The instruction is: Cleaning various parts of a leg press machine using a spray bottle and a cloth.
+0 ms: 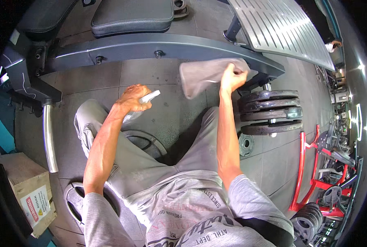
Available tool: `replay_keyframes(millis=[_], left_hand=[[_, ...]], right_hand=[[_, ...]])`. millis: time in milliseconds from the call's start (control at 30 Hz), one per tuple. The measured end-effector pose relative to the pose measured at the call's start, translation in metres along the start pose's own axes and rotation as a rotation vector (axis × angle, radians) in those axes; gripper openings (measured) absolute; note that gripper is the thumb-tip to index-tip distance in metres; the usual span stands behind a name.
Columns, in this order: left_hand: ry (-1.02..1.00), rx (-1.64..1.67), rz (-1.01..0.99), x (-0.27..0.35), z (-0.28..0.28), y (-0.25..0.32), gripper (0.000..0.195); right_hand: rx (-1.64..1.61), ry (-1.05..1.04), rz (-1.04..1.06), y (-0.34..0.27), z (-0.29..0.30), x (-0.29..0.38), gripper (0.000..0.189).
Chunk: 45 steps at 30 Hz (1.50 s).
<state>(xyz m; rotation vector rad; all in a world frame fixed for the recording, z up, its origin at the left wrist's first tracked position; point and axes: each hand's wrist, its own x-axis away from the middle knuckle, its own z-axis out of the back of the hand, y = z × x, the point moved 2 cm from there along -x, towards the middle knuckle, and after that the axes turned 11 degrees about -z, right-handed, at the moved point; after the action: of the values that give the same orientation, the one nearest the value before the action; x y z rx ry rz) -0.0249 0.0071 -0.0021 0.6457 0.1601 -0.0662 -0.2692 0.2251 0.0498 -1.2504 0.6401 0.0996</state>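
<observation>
My left hand (135,98) is closed around a spray bottle with a white trigger head (150,96); its clear body shows partly below my fingers. Bunched in my right hand (233,78) is a grey-brown cloth (198,75), blurred, its loose part hanging to the left. The cloth lies close to or against the dark metal frame beam (128,46) of a gym machine; whether they touch I cannot tell. Two bolts stick out of the beam's near side. A slotted metal footplate (282,31) rises at the upper right.
Several weight plates (269,112) hang on a post right of my right forearm. A small plate (246,144) and larger plates (145,143) lie on the floor. At left stand a chrome post (50,139) and a wooden box (26,179). A red rack (302,169) is at right.
</observation>
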Motion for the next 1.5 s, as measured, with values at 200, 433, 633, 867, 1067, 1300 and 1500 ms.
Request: replay_keyframes(millis=[200,433,633,867,1067,1300,1500], left_hand=[[-0.278,-0.009,0.152,-0.002,0.0,-0.002,0.035],[-0.263,0.021,0.146,-0.01,0.013,0.015,0.037],[-0.193,0.009,0.132,-0.002,0.01,0.012,0.036],[-0.207,-0.045,0.115,-0.006,-0.001,-0.004,0.041],[-0.208,0.027,0.124,-0.007,0.006,0.009,0.028],[-0.102,0.024,0.097,0.001,-0.004,0.0,0.029],[-0.31,-0.04,0.139,-0.003,0.0,0.0,0.031]], right_hand=[[0.225,-0.568,0.476,-0.025,0.005,0.022,0.019],[0.164,-0.487,0.573,-0.028,-0.012,0.041,0.026],[0.094,0.045,0.156,0.003,-0.01,0.017,0.029],[0.048,0.073,0.18,0.019,0.001,-0.019,0.026],[0.044,-0.145,0.212,0.034,0.011,-0.025,0.03],[0.098,-0.181,0.055,0.038,0.022,-0.039,0.026],[0.329,-0.336,0.293,0.033,0.034,-0.047,0.025]])
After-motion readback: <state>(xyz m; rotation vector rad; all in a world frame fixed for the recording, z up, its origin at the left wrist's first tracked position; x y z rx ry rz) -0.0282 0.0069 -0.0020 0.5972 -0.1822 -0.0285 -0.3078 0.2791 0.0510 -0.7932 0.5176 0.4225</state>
